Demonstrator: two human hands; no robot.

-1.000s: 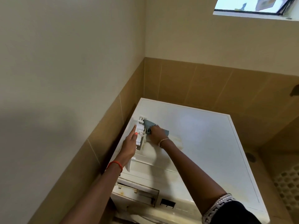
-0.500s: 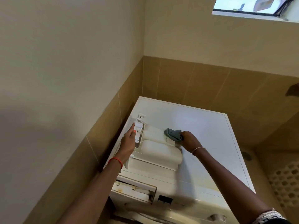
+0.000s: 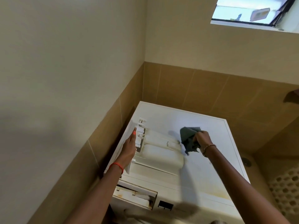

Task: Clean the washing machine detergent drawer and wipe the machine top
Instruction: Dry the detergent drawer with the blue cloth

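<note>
The white detergent drawer (image 3: 159,150) lies pulled out on the washing machine top (image 3: 202,126), near its left edge. My left hand (image 3: 129,147) holds the drawer's left side, thumb on top. My right hand (image 3: 202,139) grips a crumpled grey-blue cloth (image 3: 188,138), lifted just above the machine top to the right of the drawer. The empty drawer slot (image 3: 135,198) gapes in the machine's front, stained with rust marks.
The machine stands in a corner, with tan tiled walls (image 3: 194,88) close behind and on the left. A window (image 3: 252,12) is high at the right. A perforated laundry basket (image 3: 286,191) and a floor drain (image 3: 247,161) lie right of the machine.
My right hand drew the cloth out of the drawer and carried it rightward, off the drawer and above the machine top. My left hand stayed on the drawer.
</note>
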